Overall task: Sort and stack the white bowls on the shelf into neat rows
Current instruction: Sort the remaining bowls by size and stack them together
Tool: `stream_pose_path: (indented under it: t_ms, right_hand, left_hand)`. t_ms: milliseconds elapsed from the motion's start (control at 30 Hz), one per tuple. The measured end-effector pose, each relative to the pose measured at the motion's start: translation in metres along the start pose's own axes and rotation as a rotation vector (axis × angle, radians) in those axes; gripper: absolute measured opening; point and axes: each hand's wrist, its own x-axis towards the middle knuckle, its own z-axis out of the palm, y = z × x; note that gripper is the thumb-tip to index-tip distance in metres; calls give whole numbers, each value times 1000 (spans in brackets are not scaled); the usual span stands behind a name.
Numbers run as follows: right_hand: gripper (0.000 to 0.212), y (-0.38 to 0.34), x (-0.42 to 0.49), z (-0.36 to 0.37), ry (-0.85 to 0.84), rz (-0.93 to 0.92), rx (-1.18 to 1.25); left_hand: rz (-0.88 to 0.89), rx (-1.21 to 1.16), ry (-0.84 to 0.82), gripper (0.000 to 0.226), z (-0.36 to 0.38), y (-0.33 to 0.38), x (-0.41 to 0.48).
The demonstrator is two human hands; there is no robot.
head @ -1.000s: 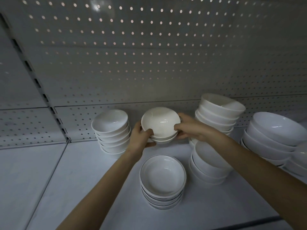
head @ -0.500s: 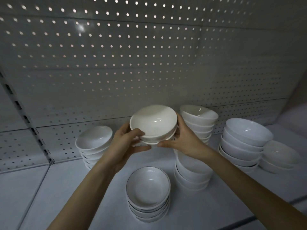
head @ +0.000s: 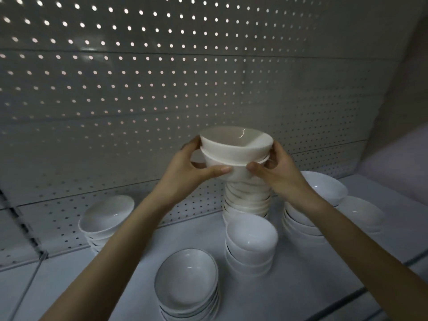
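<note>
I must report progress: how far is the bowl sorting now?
Done: most bowls sit in stacks, such as the left stack and the dark-rimmed stack. In hand: the left hand and right hand hold two nested bowls over the tall back stack. Left: setting them down and, it seems, lining the staggered stacks into rows.

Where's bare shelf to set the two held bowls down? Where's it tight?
Bare shelf between left back stack and tall middle stack under the held bowls; also left of the dark-rimmed front stack. Right stacks crowded, packed close.

Grey perforated back panel (head: 139, 93), light through its holes, above a pale shelf (head: 301, 286).
</note>
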Motion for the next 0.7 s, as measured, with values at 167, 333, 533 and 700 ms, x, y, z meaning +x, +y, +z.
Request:
stream_pose_path:
  t_ms: [167,333,533,700]
  right_hand:
    - [94,3,28,-48,-104,40,-53]
    - [75,29,53,-82,-64,62,-95]
    - [88,65,66,-102,-114,129,-179]
    - [83,78,69,-99,-158,161,-200]
  left_hand:
    - [-4,61,-19,76,23,-9,45]
    - [-62,94,-20,72,50,-32,79]
    - [-121,103,-41,66,68,-59,87]
    - [-149,134,-44,62,65,-71,83]
